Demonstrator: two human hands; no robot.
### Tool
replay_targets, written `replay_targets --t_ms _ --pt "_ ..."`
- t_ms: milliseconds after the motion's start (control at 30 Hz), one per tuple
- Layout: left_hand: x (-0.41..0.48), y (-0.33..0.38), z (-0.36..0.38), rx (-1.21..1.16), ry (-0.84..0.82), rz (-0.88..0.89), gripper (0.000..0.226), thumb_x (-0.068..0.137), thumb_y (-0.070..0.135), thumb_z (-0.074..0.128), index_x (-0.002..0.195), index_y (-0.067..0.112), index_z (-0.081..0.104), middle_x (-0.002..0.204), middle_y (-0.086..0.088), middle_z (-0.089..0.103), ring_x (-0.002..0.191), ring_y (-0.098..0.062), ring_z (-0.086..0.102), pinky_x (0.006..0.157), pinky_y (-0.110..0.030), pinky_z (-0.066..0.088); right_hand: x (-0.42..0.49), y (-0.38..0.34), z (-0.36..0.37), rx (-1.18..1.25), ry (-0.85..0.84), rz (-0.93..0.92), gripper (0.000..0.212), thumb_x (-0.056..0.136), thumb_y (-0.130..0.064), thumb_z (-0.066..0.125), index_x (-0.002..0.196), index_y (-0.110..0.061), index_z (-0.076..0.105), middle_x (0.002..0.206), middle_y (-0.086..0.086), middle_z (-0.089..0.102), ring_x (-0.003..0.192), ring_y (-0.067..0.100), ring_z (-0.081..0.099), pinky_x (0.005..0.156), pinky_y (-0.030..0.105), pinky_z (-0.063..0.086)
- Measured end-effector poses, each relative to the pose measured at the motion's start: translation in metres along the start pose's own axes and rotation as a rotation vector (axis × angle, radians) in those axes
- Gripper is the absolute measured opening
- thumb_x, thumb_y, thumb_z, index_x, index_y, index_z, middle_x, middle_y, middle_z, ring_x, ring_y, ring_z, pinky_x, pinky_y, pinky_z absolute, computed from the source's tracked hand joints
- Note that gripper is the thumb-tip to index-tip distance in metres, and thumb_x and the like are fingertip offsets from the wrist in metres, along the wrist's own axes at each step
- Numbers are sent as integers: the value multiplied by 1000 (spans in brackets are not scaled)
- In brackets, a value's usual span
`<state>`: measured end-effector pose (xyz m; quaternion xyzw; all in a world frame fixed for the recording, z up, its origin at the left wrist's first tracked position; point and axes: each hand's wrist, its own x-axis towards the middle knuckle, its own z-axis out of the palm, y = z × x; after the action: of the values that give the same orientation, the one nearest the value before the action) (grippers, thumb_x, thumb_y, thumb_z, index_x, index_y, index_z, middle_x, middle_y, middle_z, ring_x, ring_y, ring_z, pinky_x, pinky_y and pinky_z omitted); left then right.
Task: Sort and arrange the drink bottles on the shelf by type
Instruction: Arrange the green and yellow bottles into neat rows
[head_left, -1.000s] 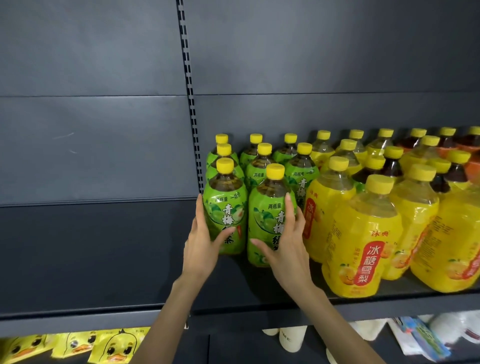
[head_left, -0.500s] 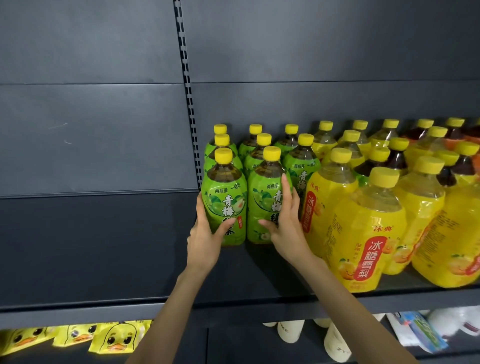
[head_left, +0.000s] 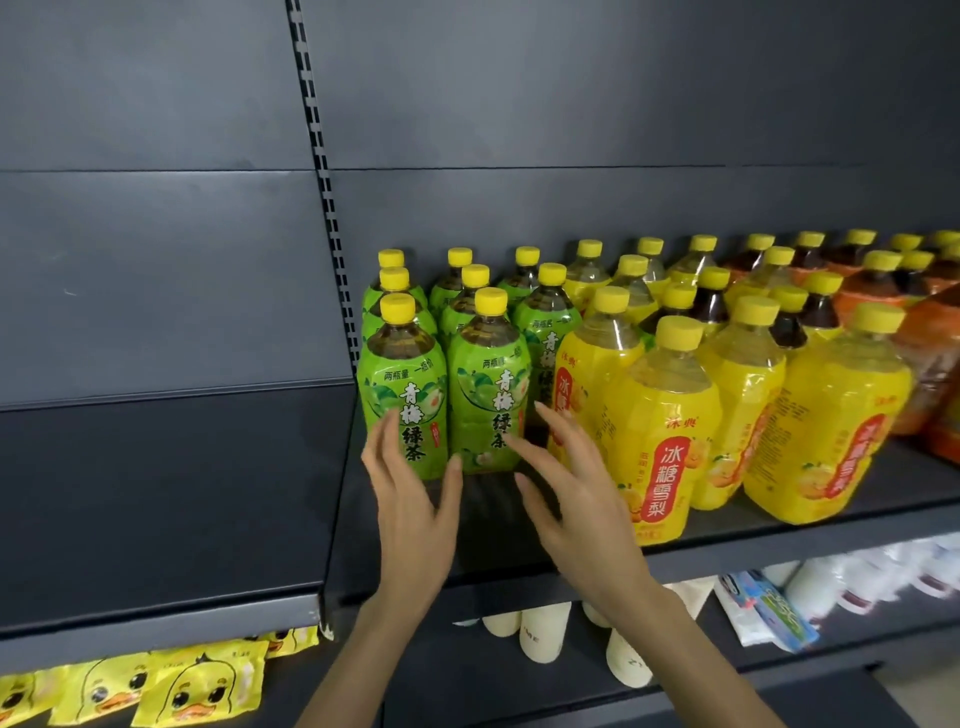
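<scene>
Green-label tea bottles with yellow caps stand in rows at the left end of the dark shelf (head_left: 519, 561). The two front ones are the left green bottle (head_left: 402, 384) and the right green bottle (head_left: 488, 384). Yellow pear-drink bottles (head_left: 660, 426) crowd the middle, and orange-label dark tea bottles (head_left: 930, 374) stand at the right. My left hand (head_left: 410, 499) and my right hand (head_left: 576, 493) hover just in front of the two front green bottles with fingers spread, holding nothing.
The shelf bay to the left (head_left: 166, 493) is bare dark metal. Below hang yellow duck-print packets (head_left: 156, 686). White cups (head_left: 540, 629) and white packaged goods (head_left: 841, 587) lie on the lower shelf. A slotted upright (head_left: 324, 187) divides the two bays.
Both hands held the two front green bottles and slid them back against their rows. Now the hands have let go and drawn back a little, fingers spread.
</scene>
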<state>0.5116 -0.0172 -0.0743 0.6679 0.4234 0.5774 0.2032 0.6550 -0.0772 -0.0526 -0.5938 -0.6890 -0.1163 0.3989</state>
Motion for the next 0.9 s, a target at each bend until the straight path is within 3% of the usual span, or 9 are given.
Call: replay_targets --t_ms 100,200,300,400,500,600,667,800,900 --pt "-11 15 16 -78 -219 6 58 93 34 50 143 28 22 146 3 28 129 0 34 98 -13 32 -21 13 -27 -18 221 -29 30 91 -14 53 120 -19 59 136 4 47 128 19 42 103 22 33" --pt "-15 30 39 -100 -422 69 52 94 40 47 140 37 24 142 7 35 131 1 33 106 -25 36 -26 29 -45 -35 369 112 37 90 -20 57 126 -23 50 136 6 42 126 14 37 98 26 34" --pt "-17 45 62 -116 -596 105 63 93 44 50 145 39 15 150 10 24 137 0 23 110 -27 30 -25 45 -54 121 355 340 59 89 -34 63 139 -36 32 145 1 28 134 10 26 104 23 30" --pt "-16 58 77 -176 -733 73 82 88 50 56 144 46 -4 155 17 6 141 2 9 109 -22 23 -24 57 -60 401 245 453 76 81 -42 64 139 -51 15 143 -29 23 139 9 26 110 38 36" --pt "-12 62 85 -224 -712 37 90 84 46 64 139 51 -7 155 15 6 138 4 12 104 -15 23 -23 61 -65 479 214 438 75 80 -44 67 136 -55 18 144 -25 29 137 8 33 108 44 39" --pt "-12 59 85 -218 -631 36 89 77 47 69 131 60 -1 151 9 19 137 -7 27 106 -27 36 -19 61 -69 497 211 439 72 72 -58 69 128 -64 24 140 -16 41 128 8 44 101 41 47" --pt "-12 58 82 -210 -616 23 91 72 53 69 131 60 -1 147 10 22 134 -7 30 103 -28 39 -19 61 -69 495 190 434 70 69 -60 68 125 -66 26 134 -22 43 125 8 46 97 41 49" --pt "-11 53 67 -220 -533 -48 97 61 62 67 133 57 2 144 10 21 126 0 29 91 -15 34 -19 48 -59 547 136 395 67 77 -42 68 133 -51 33 135 -17 44 121 1 47 88 21 51" --pt "-11 43 48 -225 -415 -86 93 57 61 69 129 58 11 137 13 25 124 -1 30 87 -11 31 -16 36 -45 680 50 366 66 82 -31 65 141 -41 37 139 -11 46 124 2 48 91 26 52"
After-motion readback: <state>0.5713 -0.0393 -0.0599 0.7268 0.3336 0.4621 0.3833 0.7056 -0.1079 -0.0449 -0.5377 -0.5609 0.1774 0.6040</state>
